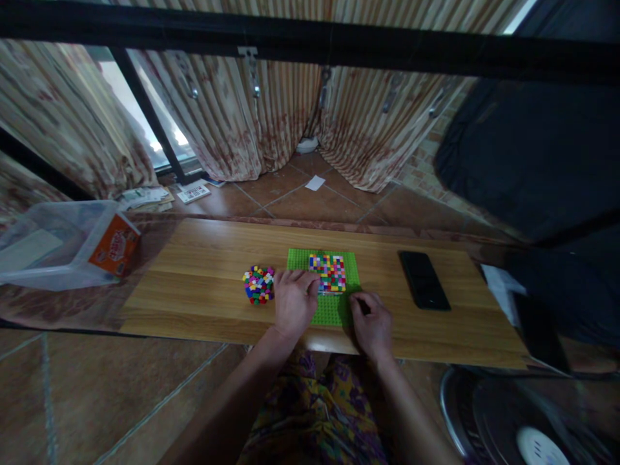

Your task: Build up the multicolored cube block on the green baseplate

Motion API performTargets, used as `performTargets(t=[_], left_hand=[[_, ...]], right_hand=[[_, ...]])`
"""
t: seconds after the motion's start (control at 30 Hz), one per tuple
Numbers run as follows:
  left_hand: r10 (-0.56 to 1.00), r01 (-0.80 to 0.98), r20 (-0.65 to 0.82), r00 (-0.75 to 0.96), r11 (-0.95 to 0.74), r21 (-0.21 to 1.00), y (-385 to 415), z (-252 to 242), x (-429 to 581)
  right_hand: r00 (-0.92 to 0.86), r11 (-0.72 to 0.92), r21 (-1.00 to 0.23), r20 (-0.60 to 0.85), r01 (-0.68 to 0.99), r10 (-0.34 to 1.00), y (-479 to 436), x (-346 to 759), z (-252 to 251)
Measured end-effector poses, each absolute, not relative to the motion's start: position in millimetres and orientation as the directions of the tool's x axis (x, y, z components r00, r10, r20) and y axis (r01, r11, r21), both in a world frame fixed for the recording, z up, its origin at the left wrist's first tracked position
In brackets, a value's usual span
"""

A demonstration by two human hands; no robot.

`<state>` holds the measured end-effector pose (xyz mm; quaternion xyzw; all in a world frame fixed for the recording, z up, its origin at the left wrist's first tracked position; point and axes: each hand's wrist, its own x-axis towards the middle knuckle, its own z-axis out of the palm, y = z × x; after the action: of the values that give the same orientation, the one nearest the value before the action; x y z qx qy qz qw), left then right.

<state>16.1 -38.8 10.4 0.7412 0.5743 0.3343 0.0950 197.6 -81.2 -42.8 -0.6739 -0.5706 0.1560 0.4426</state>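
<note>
A green studded baseplate (pixel 329 313) lies on the wooden table, bearing a block of small multicoloured building bricks (pixel 332 271). My left hand (pixel 296 297) reaches over the plate's left side, its fingers closed in a pinch at the left edge of the brick block. Whatever those fingertips hold is too small or hidden to make out. My right hand (pixel 372 323) is curled at the plate's right edge, thumb and forefinger closed on it. Just left of my left hand is a pile of loose coloured bricks (pixel 259 284), partly covered by the hand.
A black phone (pixel 424 280) lies on the wooden table (pixel 203 271), to the right. Beyond the table's left end stands a clear plastic bin (pixel 62 252) with an orange label. A dark metal bar (pixel 310 42) crosses above, before striped curtains (pixel 276 123). A round black appliance (pixel 513 420) stands lower right.
</note>
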Motion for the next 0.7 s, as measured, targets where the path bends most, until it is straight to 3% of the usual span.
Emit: performTargets(t=[0.17, 0.7], left_hand=[[0.915, 0.821, 0.36, 0.182, -0.342, 0.456, -35, 14, 15], [0.888, 0.792, 0.447, 0.11, -0.351, 0.501, -44, 0, 18]], right_hand=[[0.305, 0.044, -0.781, 0.294, 0.622, 0.906, -81, 198, -43], [0.3, 0.045, -0.788, 0.285, 0.613, 0.91, -82, 196, -41]])
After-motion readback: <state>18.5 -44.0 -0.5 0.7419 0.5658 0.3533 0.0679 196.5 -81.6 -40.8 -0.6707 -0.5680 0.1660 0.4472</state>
